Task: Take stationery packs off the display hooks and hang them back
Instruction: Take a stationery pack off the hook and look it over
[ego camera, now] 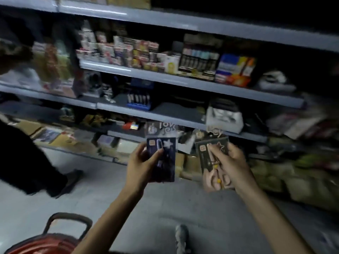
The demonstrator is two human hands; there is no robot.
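Evidently two packs are off the display at once. A blue stationery pack (167, 167) is gripped by the left hand (139, 166), the thumb laid across its face and the fingers curled behind. A dark scissors pack (201, 156) is clamped in the right hand (233, 162) in the same way. Both cards are held upright with their top edges uppermost, presumably so that the hanging holes are kept towards the display. They are raised just below the lowest shelf edge (183, 123), where what looks like a hook (198, 133) and a printed card (162, 127) are seen, though the blur is too heavy for certainty. The packs are kept apart from each other, not stacked, which would let each be hung back singly. A red basket (45, 242) is seen on the floor (95, 191) at the lower left, untouched.
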